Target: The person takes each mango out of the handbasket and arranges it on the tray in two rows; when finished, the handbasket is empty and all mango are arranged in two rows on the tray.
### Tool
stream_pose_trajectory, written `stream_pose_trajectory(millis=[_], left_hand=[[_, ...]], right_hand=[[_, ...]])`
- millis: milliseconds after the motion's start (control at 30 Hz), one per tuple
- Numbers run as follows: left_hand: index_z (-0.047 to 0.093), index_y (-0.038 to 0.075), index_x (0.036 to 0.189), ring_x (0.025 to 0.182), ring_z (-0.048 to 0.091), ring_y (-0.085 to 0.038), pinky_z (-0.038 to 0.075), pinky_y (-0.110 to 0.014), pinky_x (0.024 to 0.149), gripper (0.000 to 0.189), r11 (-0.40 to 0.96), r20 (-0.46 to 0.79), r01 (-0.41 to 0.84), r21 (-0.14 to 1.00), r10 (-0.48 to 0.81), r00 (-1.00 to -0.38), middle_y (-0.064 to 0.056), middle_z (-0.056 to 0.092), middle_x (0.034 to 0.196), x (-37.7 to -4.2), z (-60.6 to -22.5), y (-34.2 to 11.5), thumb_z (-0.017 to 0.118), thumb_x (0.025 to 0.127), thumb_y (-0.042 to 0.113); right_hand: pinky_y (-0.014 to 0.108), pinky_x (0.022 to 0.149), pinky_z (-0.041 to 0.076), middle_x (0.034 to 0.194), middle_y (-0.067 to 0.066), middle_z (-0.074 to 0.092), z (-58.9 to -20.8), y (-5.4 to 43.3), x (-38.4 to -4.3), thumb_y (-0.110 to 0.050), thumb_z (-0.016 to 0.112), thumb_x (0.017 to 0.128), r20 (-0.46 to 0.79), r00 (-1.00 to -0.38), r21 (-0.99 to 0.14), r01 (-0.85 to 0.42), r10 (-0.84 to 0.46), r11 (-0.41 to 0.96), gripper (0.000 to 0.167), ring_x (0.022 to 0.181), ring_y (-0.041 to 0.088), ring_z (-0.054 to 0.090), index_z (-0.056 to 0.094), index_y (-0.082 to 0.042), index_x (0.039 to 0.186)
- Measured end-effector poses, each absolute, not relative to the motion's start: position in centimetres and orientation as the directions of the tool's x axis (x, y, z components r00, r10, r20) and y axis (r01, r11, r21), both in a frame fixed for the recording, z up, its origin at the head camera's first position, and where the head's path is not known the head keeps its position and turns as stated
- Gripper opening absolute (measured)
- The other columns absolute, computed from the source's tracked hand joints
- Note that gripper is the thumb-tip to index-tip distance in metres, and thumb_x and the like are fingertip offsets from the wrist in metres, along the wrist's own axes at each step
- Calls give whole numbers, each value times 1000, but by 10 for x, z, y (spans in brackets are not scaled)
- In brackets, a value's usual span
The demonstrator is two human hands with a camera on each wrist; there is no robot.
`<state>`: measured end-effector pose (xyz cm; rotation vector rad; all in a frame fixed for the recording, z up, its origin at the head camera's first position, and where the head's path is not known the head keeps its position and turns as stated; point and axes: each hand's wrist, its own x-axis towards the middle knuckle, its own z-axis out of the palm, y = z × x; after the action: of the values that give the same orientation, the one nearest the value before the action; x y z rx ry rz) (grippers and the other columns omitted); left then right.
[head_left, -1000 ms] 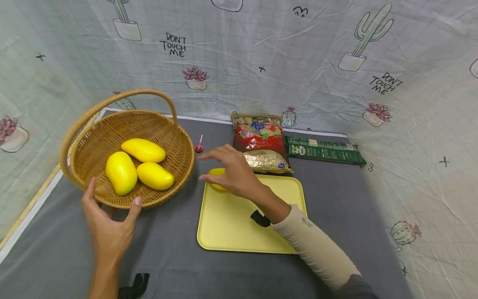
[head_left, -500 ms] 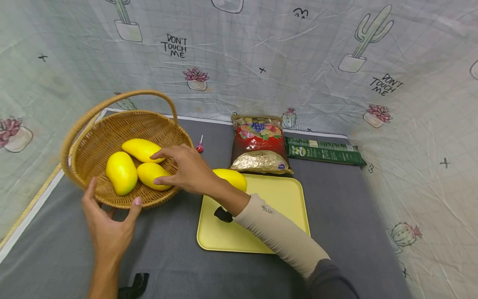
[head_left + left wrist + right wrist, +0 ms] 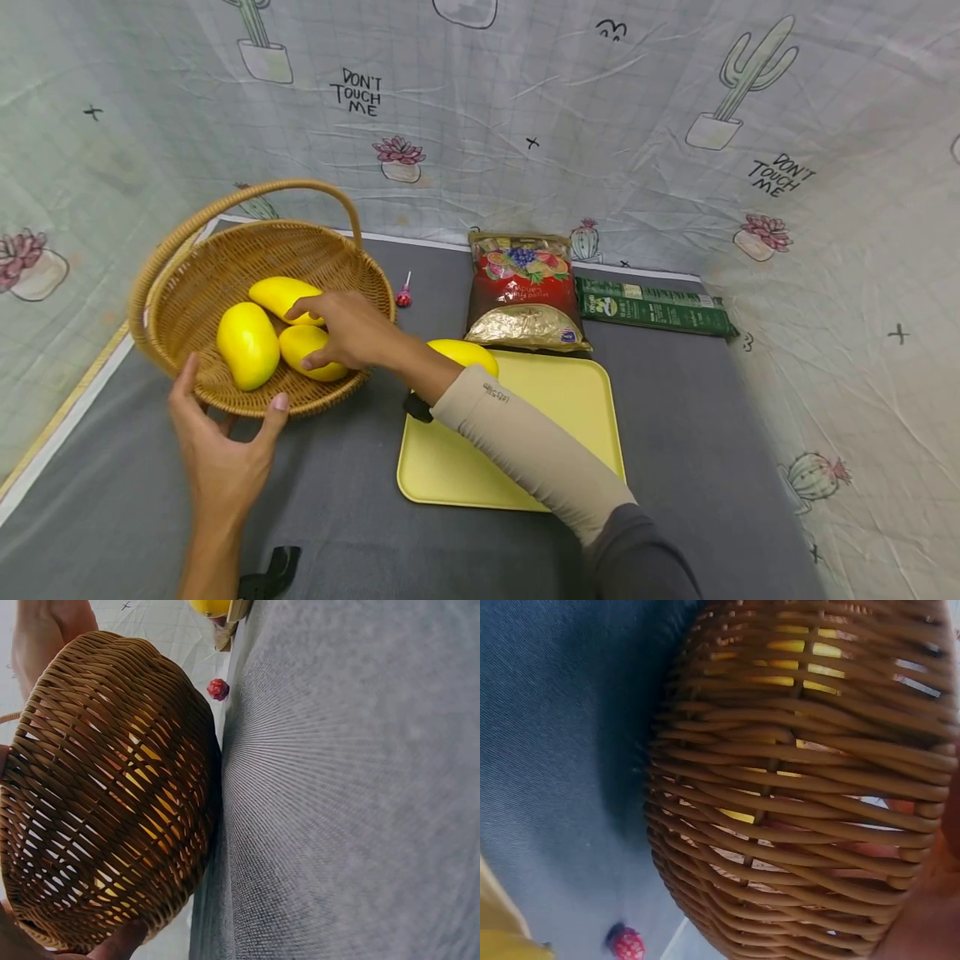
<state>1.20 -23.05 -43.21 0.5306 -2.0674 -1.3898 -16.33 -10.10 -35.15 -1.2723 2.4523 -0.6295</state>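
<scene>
A tan wicker basket with a tall hooped handle stands on the left, holding three yellow mangoes. My left hand holds its near rim, thumb on the front edge and fingers at the left side. My right hand reaches in over the basket's right rim. Its thumb and fingers curl round the nearer right mango, partly hiding it. Beside that lie the far mango and the left mango. In both wrist views the basket's woven wall covers most of the fruit.
A yellow tray lies to the right, with another mango at its far left corner, partly behind my right forearm. Behind are a red candy bag, a green packet and a lollipop. A printed curtain hangs at the back.
My right hand has moved left from the mango on the tray into the basket, its fingers now round a mango there. The tray mango sits farther onto view. My left hand stays at the rim.
</scene>
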Motion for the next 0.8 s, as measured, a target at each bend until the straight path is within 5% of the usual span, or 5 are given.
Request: stream_pose_trajectory(millis=[200, 467, 800], left_hand=[[25, 32, 167, 157, 28, -19, 39, -48, 118, 103, 370, 248, 2, 929, -618, -746, 5, 23, 171, 12, -431, -230, 85, 85, 15], [25, 32, 167, 157, 28, -19, 39, -52, 119, 104, 380, 252, 1, 925, -610, -751, 6, 22, 172, 13, -432, -230, 86, 85, 15], [24, 32, 167, 158, 26, -20, 36, -61, 119, 104, 379, 248, 0, 925, -605, -756, 6, 21, 172, 12, -431, -231, 85, 85, 15]], right_hand=[[26, 112, 43, 150, -9, 62, -351, -113, -168, -40, 88, 87, -199, -546, -470, -675, -814, 568, 71, 138, 11, 56, 60, -30, 152], [25, 109, 42, 149, -9, 61, -361, -121, -169, -40, 89, 87, -212, -541, -353, -734, -814, 580, 68, 133, 12, 51, 61, -28, 148], [24, 112, 42, 153, -9, 57, -355, -117, -170, -37, 88, 88, -257, -548, -380, -700, -796, 605, 72, 137, 10, 50, 56, -29, 153]])
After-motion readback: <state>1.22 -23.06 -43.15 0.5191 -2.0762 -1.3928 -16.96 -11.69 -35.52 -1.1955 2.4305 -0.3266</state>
